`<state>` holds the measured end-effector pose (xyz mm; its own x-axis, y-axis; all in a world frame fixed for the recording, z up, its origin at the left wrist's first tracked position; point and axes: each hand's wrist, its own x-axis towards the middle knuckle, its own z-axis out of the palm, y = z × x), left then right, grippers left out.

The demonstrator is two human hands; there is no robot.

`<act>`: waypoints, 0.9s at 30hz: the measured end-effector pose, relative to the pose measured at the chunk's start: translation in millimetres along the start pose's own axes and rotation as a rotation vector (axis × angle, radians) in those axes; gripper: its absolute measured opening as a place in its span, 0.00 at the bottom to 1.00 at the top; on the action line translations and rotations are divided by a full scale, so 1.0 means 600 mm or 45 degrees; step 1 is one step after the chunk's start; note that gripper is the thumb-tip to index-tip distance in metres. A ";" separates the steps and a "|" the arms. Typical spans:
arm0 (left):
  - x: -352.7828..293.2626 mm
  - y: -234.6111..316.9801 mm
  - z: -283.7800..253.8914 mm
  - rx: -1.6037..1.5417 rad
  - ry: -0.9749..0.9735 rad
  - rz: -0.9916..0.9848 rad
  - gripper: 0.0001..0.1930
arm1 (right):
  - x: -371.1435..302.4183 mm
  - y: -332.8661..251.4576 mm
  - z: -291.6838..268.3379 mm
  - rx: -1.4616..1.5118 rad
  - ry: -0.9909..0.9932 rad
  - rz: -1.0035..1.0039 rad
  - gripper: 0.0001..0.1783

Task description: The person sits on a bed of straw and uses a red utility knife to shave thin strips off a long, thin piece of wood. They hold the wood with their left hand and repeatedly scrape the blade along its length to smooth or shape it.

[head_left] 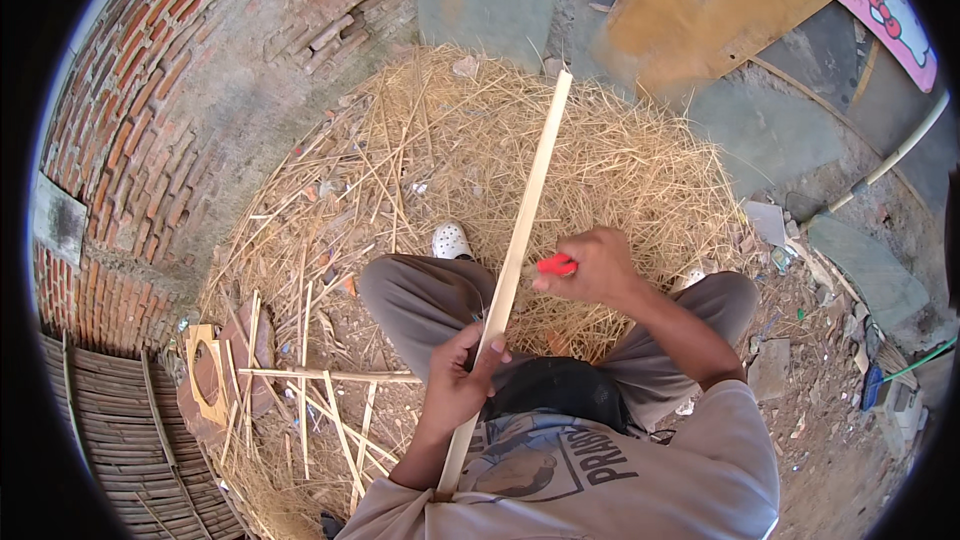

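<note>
A long, pale, flat strip, which looks like split bamboo [528, 210], slants from my lap up past my knees. Its lower end rests against my shirt near my left forearm. My left hand [458, 380] is closed around the lower part of this strip. To the right of the strip, my right hand [600, 268] grips a tool with a red handle [556, 264]. The tool's working end is too small to make out, and a gap separates the red handle from the strip.
Thin straw-like shavings [620, 150] cover the ground ahead. Several loose strips [340, 376] lie at my left, near a wooden piece with a round hole [206, 380]. A brick wall [150, 130] rises at the left. Sheets and a tan board [720, 0] stand at the far right.
</note>
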<state>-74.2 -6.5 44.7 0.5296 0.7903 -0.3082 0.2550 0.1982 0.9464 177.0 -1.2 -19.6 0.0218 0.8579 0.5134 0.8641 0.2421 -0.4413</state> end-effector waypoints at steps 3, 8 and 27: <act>0.000 -0.004 0.011 0.074 0.010 0.049 0.09 | -0.007 -0.001 0.010 -0.040 0.011 -0.050 0.35; 0.012 0.006 0.023 0.103 -0.002 0.080 0.10 | 0.010 0.029 0.008 -0.089 0.206 -0.110 0.38; -0.004 -0.006 0.034 0.141 -0.226 0.010 0.13 | 0.061 0.235 -0.062 -0.309 0.303 0.897 0.42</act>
<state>-59.9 -20.7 39.7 0.6638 0.6751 -0.3219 0.3322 0.1195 0.9356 318.1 47.3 -35.7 0.6894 0.6459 0.3281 0.6919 -0.4529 -0.5623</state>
